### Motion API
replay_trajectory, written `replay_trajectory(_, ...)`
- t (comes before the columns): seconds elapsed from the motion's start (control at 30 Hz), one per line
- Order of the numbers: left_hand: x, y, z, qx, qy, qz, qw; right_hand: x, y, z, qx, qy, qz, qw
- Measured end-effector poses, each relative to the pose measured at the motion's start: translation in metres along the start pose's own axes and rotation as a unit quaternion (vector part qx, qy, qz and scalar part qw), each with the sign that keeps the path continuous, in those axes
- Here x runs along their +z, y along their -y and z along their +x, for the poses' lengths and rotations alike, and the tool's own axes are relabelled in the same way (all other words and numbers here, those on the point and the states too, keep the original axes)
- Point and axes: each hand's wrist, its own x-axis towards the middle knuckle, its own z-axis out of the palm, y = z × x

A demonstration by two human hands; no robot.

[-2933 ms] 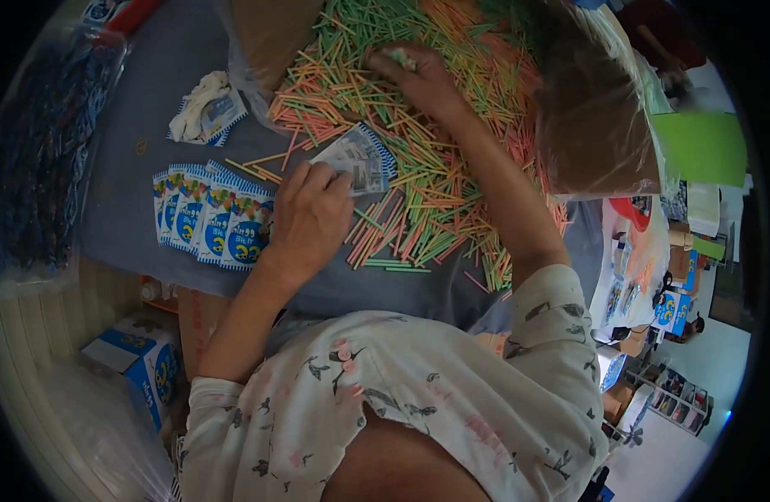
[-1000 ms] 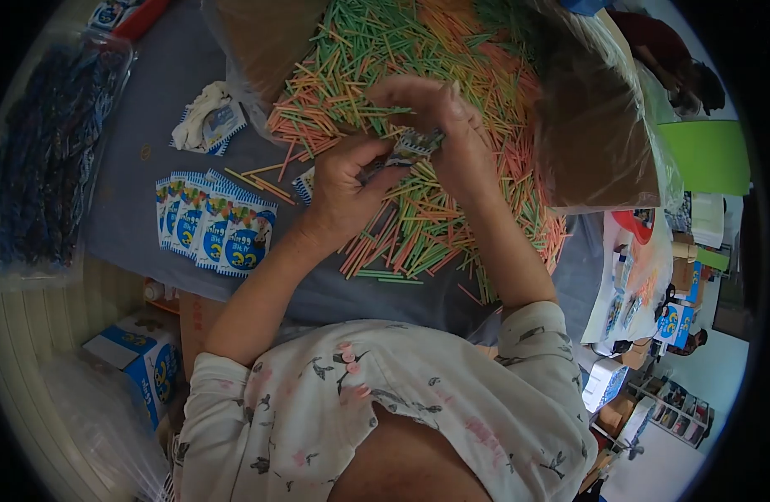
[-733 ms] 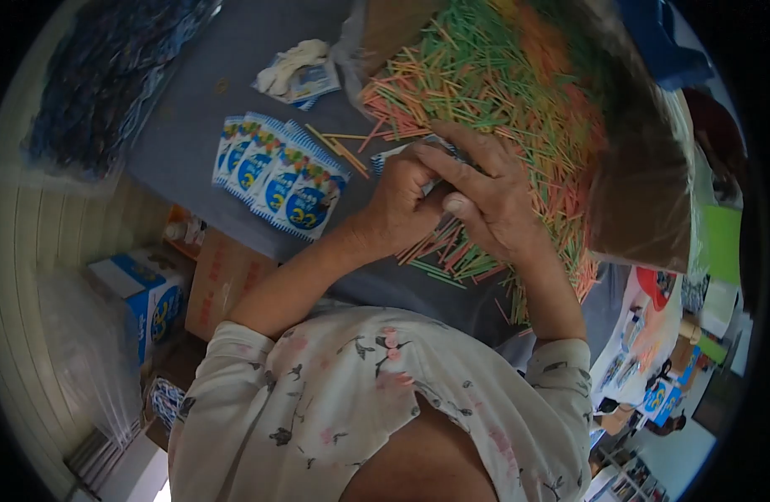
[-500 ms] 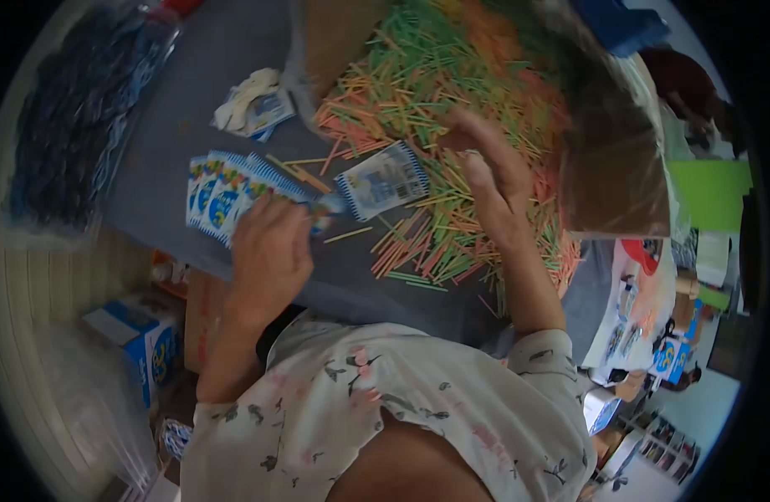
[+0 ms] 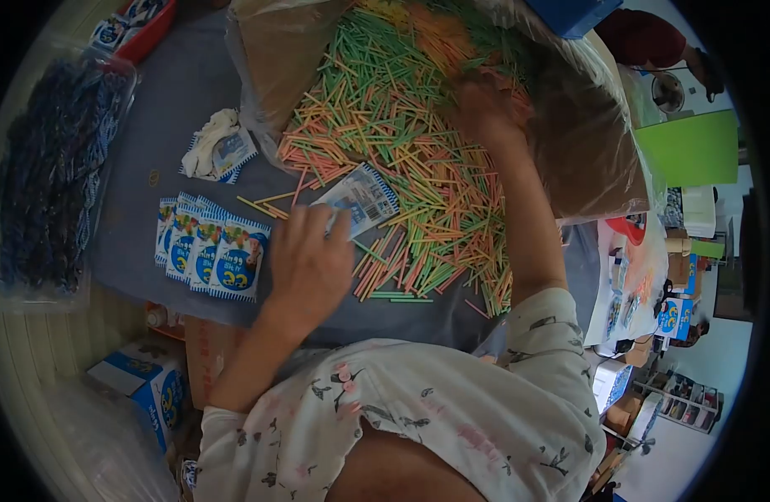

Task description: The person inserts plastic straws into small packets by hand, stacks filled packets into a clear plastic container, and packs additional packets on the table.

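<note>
My left hand (image 5: 311, 263) is over the grey cloth, fingers stretched and a little apart, nothing visible in them. Its fingertips overlap the near edge of a blue-and-white packet (image 5: 370, 199) lying beside the sticks. Left of this hand, several printed packets (image 5: 238, 258) lie fanned and overlapping. Reaching forward, my right hand (image 5: 488, 110) is over the far part of a large heap of thin coloured sticks (image 5: 385, 109), green, yellow, pink and orange. Motion blurs its fingers.
A crumpled white glove (image 5: 211, 142) lies on more packets. Clear plastic bag (image 5: 54, 176) with dark blue packaging is at left, a red basket (image 5: 155, 29) behind it. Cardboard flaps (image 5: 606, 159) in plastic flank the heap. A blue-and-white box (image 5: 146, 381) stands below; a person (image 5: 652, 38) is far right.
My left hand has moved right from the fanned packets toward the single packet; another packet now lies on the fan's right end. My right hand has moved farther forward over the heap. The view has shifted.
</note>
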Motion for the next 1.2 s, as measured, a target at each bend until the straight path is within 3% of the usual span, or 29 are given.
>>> replay_trajectory(0.07,0.038,-0.001,0.005,0.027,0.018,0.052,0.998,-0.023,0.013,0.004,0.043,0.161,-0.052,0.985)
replay_trajectory(0.1,0.045,-0.003,0.01,0.056,0.037,0.103,0.992,-0.018,0.013,0.006,0.046,0.162,-0.052,0.984)
replay_trajectory(0.2,0.05,-0.007,0.008,0.073,0.036,0.133,0.988,0.021,0.003,0.001,0.025,0.092,-0.033,0.995)
replay_trajectory(0.27,0.05,0.0,0.007,0.072,0.015,0.091,0.993,0.052,-0.002,0.006,-0.022,-0.071,-0.13,0.989)
replay_trajectory(0.3,0.049,0.004,0.007,0.068,-0.01,0.052,0.996,0.053,-0.006,0.007,-0.024,-0.074,-0.126,0.989)
replay_trajectory(0.4,0.053,0.007,0.004,0.09,-0.047,0.046,0.994,0.052,-0.013,0.008,-0.034,-0.088,-0.02,0.995)
replay_trajectory(0.47,0.053,0.0,0.012,0.075,-0.066,0.042,0.994,0.035,-0.008,0.005,0.061,-0.059,0.105,0.991)
replay_trajectory(0.57,0.052,0.001,0.017,0.066,-0.079,0.018,0.994,0.044,-0.016,0.006,0.036,-0.141,0.212,0.966)
replay_trajectory(0.7,0.039,0.006,0.02,0.092,-0.101,0.044,0.99,0.037,-0.029,0.009,0.072,-0.141,0.279,0.947)
replay_trajectory(0.77,0.043,0.012,0.01,0.087,-0.06,0.061,0.993,0.046,-0.047,0.012,0.034,-0.117,0.398,0.909)
replay_trajectory(0.8,0.044,0.014,0.007,0.085,-0.021,0.078,0.993,0.037,-0.045,0.01,0.034,-0.115,0.398,0.91)
replay_trajectory(0.87,0.037,0.01,0.006,0.07,-0.019,0.045,0.996,0.003,-0.04,-0.001,0.075,-0.006,0.328,0.942)
replay_trajectory(0.9,0.033,0.007,0.006,0.055,-0.017,0.011,0.998,0.0,-0.039,-0.009,0.077,-0.006,0.324,0.943)
replay_trajectory(0.97,0.029,0.006,0.003,0.05,-0.021,-0.006,0.999,-0.006,-0.043,-0.023,-0.078,-0.084,0.298,0.948)
replay_trajectory(1.1,0.029,0.012,-0.002,0.029,-0.013,-0.043,0.999,-0.012,-0.052,-0.048,-0.062,-0.018,0.317,0.946)
replay_trajectory(1.17,0.027,0.012,0.002,0.043,-0.041,-0.046,0.997,-0.017,-0.049,-0.056,-0.102,-0.048,0.176,0.978)
replay_trajectory(1.2,0.027,0.012,0.007,0.05,-0.062,-0.048,0.996,-0.033,-0.035,-0.062,-0.059,0.046,0.106,0.992)
